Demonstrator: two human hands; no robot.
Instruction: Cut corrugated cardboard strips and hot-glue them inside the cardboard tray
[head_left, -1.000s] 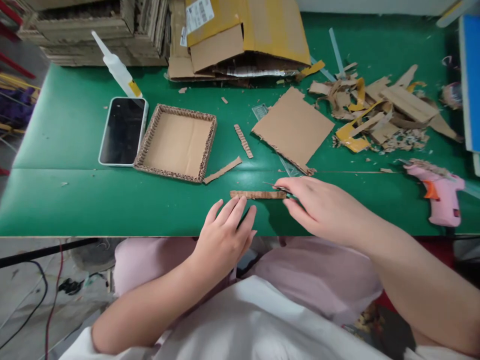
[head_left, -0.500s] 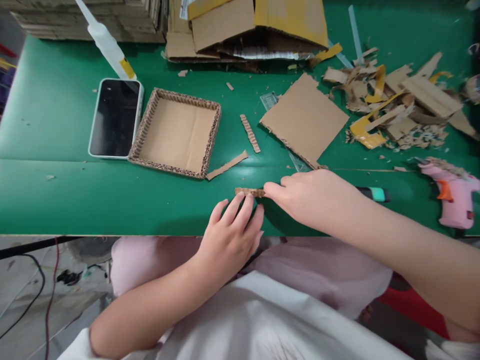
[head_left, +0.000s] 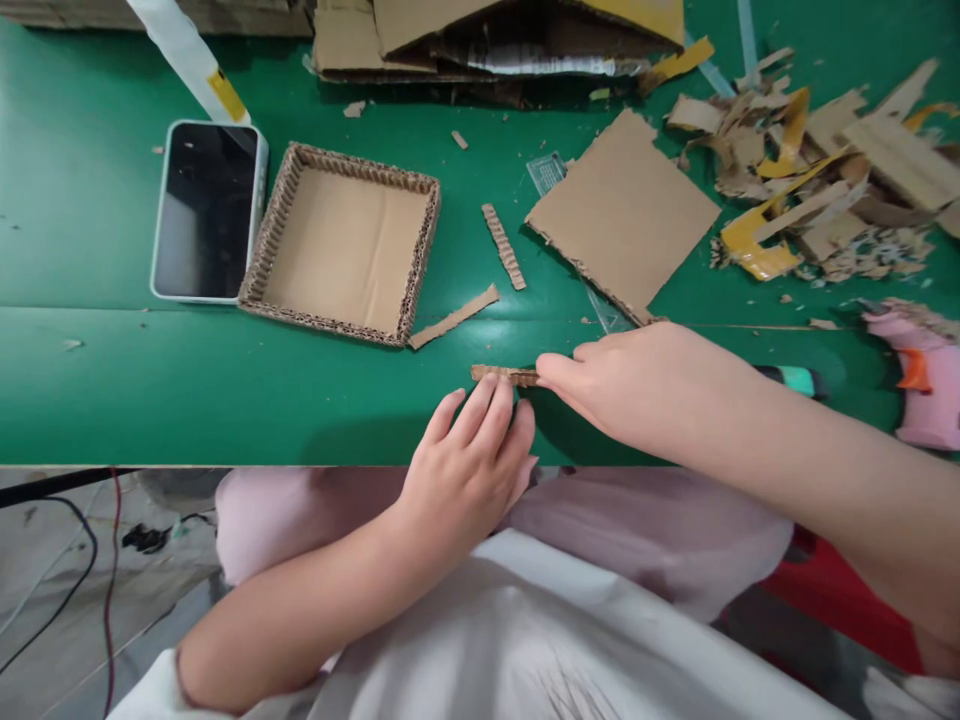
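Note:
A narrow corrugated cardboard strip [head_left: 486,373] lies near the table's front edge. The outstretched fingertips of my left hand [head_left: 469,455] rest on its near side, fingers somewhat apart. My right hand [head_left: 637,385] is closed around the strip's right end, thumb along it; its curled fingers are mostly hidden. Beyond my hands are two loose strips, one thin and flat [head_left: 455,317] and one ridged [head_left: 503,246]. To the left sits a shallow square cardboard tray [head_left: 259,270] with corrugated edging. A square cardboard piece [head_left: 622,210] lies above my right hand, over a clear plastic ruler [head_left: 546,174].
Left of the tray lie a phone [head_left: 210,212] and a white bottle [head_left: 187,60]. Cardboard scraps [head_left: 832,180] are heaped at right, above a pink glue gun [head_left: 926,385]. A marker [head_left: 791,380] is partly behind my right forearm. Folded cardboard [head_left: 352,45] stands at the back.
The view has tilted down slightly, so things on the table appear higher and more spread. Both hands stay at the strip, with hardly any visible movement along it.

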